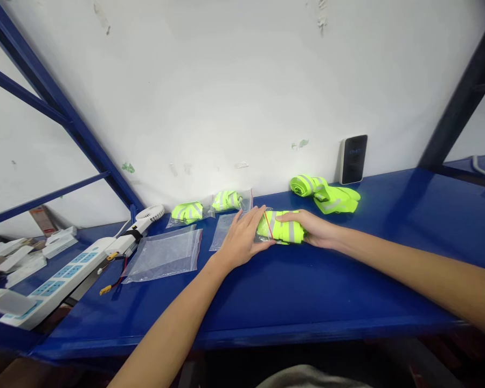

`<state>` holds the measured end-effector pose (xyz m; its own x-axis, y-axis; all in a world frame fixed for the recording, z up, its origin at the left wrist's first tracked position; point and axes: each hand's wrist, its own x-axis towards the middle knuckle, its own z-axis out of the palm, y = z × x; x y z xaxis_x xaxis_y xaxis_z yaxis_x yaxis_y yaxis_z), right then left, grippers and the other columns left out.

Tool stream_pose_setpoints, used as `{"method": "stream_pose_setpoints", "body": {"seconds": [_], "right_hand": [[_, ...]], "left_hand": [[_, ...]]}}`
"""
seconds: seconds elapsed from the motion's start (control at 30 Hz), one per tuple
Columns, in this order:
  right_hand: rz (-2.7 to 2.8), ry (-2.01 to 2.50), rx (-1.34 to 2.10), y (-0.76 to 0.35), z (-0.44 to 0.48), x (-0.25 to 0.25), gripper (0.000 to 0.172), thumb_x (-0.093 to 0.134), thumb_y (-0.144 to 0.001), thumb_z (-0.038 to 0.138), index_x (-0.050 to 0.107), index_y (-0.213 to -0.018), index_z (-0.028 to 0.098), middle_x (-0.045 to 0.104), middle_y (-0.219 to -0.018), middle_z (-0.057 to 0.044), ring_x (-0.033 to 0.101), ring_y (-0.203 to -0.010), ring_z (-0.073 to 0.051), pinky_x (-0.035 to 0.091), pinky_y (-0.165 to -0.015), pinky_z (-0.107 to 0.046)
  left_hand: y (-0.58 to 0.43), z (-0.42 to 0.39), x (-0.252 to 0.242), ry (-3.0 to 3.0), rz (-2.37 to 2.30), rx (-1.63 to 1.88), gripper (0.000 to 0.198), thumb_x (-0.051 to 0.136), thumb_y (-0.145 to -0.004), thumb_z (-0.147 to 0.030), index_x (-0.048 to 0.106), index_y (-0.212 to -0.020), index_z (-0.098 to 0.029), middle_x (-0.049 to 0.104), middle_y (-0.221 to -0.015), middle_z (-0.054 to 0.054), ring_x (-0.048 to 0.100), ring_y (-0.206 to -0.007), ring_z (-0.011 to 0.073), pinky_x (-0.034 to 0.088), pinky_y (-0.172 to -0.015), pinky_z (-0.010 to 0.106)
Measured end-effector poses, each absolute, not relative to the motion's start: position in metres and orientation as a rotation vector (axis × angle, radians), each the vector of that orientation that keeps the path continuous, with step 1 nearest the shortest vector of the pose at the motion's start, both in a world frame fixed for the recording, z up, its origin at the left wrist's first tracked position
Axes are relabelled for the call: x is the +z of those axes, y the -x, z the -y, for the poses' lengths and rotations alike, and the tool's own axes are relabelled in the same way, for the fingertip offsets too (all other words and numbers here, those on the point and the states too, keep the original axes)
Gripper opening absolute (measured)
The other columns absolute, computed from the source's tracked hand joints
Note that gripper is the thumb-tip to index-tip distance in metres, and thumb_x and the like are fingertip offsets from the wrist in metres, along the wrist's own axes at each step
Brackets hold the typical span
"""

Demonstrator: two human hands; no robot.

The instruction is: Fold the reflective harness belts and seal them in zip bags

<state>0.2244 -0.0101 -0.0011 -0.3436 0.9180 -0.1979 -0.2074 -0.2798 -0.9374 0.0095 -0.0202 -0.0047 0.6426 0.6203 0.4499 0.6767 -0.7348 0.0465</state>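
Observation:
Both hands work at a rolled neon-yellow reflective strap vest with silver-grey stripes, low over the blue shelf. My right hand grips its right end, thumb on top. The roll's left end is inside a clear zip bag whose red seal line crosses the yellow fabric. My left hand is closed round the bag, its fingers hiding most of it. Behind the left hand another clear bag lies flat. Two bagged yellow rolls, a left one and a right one, rest near the wall.
A partly unrolled yellow vest lies at the back right, near a phone-like device leaning on the wall. Clear bags lie left, beside a white fan, a power strip and a cable with yellow connectors. Blue frame posts flank the shelf.

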Motion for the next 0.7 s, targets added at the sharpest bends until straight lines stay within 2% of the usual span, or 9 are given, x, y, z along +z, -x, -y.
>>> {"method": "stream_pose_setpoints", "body": {"seconds": [0.2,0.3,0.37,0.47,0.57,0.7], "right_hand": [[1.186,1.084,1.742,-0.226,0.010,0.002,0.020,0.071,-0.079,0.022,0.072,-0.096,0.012,0.076,-0.094,-0.011,0.071,-0.082,-0.022,0.057,-0.068,-0.028],[1.231,1.132,1.698,-0.225,0.011,0.003,0.016,0.072,-0.076,0.020,0.073,-0.090,0.012,0.076,-0.089,-0.011,0.071,-0.080,-0.023,0.057,-0.065,-0.028],[1.216,1.124,1.687,-0.225,0.011,0.002,0.012,0.072,-0.075,0.019,0.072,-0.085,0.012,0.075,-0.083,-0.009,0.070,-0.076,-0.022,0.056,-0.062,-0.028],[1.142,1.020,1.738,-0.224,0.010,0.000,0.013,0.070,-0.077,0.019,0.072,-0.089,0.014,0.075,-0.085,-0.007,0.070,-0.076,-0.020,0.056,-0.062,-0.026],[1.056,0.951,1.850,-0.225,0.010,0.003,0.015,0.066,-0.081,0.019,0.070,-0.095,0.015,0.075,-0.089,-0.007,0.070,-0.077,-0.019,0.057,-0.064,-0.026],[0.987,0.878,1.912,-0.226,0.012,0.011,0.015,0.061,-0.084,0.016,0.068,-0.097,0.014,0.075,-0.091,-0.008,0.071,-0.078,-0.019,0.058,-0.069,-0.027]], "left_hand": [[-0.006,0.021,-0.001,2.665,0.967,-0.582,0.074,0.052,-0.090,-0.053,0.024,-0.149,-0.018,0.040,-0.151,0.016,0.032,-0.143,0.0271,0.021,-0.118,0.051],[-0.009,0.023,-0.001,2.690,0.823,-0.511,0.068,0.050,-0.092,-0.049,0.027,-0.148,-0.018,0.043,-0.149,0.016,0.034,-0.142,0.0276,0.023,-0.118,0.050],[-0.013,0.025,-0.002,2.708,0.767,-0.504,0.068,0.050,-0.093,-0.047,0.025,-0.149,-0.016,0.043,-0.149,0.017,0.035,-0.142,0.0275,0.027,-0.117,0.049],[-0.016,0.026,-0.002,2.725,0.785,-0.549,0.069,0.049,-0.094,-0.045,0.022,-0.150,-0.015,0.038,-0.152,0.017,0.031,-0.144,0.0268,0.032,-0.115,0.045],[-0.015,0.026,0.002,2.727,0.816,-0.566,0.069,0.047,-0.094,-0.050,0.025,-0.150,-0.016,0.031,-0.156,0.016,0.026,-0.146,0.0263,0.028,-0.118,0.045],[-0.010,0.027,0.012,2.722,0.838,-0.519,0.077,0.046,-0.090,-0.061,0.024,-0.151,-0.021,0.025,-0.158,0.014,0.021,-0.147,0.0280,0.019,-0.119,0.051]]}}
